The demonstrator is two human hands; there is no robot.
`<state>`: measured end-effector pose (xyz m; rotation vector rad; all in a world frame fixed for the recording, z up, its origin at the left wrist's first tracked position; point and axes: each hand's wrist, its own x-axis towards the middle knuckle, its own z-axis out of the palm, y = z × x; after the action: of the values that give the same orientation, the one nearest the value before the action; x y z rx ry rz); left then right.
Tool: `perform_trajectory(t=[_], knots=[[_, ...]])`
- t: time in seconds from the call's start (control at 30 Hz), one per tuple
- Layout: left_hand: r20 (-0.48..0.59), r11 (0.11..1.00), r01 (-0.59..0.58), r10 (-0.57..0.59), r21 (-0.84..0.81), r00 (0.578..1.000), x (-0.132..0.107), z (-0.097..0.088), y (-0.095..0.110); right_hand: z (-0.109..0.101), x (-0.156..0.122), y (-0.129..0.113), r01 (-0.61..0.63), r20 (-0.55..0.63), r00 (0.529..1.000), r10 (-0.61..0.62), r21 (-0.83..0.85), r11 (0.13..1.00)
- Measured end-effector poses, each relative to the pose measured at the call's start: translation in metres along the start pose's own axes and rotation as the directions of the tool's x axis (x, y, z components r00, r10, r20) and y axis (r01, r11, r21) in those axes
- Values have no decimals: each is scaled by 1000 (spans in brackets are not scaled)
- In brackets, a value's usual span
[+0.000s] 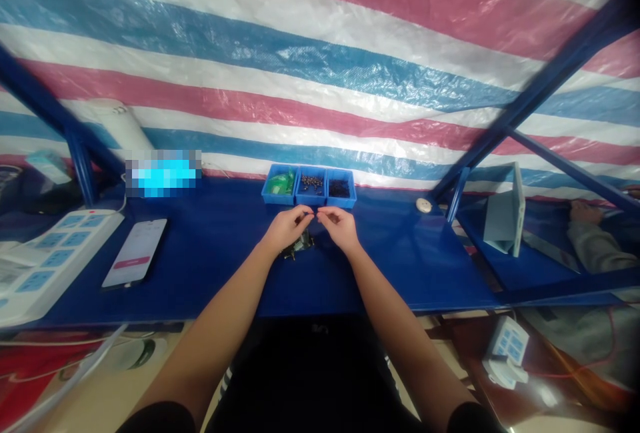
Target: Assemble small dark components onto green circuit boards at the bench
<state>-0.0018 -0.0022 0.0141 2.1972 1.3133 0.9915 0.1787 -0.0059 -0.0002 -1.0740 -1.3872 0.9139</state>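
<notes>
My left hand (289, 226) and my right hand (340, 226) meet over the blue table (210, 253), fingertips pinched together just in front of three small blue bins. What the fingers pinch is too small to make out. A small greenish-grey part (299, 247) lies on the table under my left hand. The left bin (280, 184) holds green pieces, the middle bin (311, 185) small metal parts, the right bin (340, 188) dark parts.
A phone (135, 252) lies face up at the left, beside a white power strip (47, 260). A small round white object (423, 205) sits at the right. A tablet (506, 212) stands beyond a blue frame post. Another person's arm (595, 240) rests at the far right.
</notes>
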Motion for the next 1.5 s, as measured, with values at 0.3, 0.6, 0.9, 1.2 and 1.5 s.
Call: perform_trajectory(t=[0.3, 0.6, 0.9, 1.2, 1.5], knots=[[13, 999, -37, 37, 4, 999, 0, -6, 7, 2, -1, 0, 1, 22, 1000, -1, -2, 1000], [-9, 999, -16, 15, -51, 1000, 0, -1, 0, 2, -1, -2, -4, 24, 1000, 4, -2, 1000], [-26, 1000, 24, -23, 18, 999, 1, -3, 1, -2, 4, 3, -151, 59, 987, 147, 72, 986], [-68, 999, -1, 4, 41, 998, 0, -4, 3, -5, 38, 20, -150, -198, 938, 284, 507, 849], [-85, 999, -19, 24, 50, 996, 1, -3, -1, -23, 21, 13, -61, 94, 994, 60, 5, 998]])
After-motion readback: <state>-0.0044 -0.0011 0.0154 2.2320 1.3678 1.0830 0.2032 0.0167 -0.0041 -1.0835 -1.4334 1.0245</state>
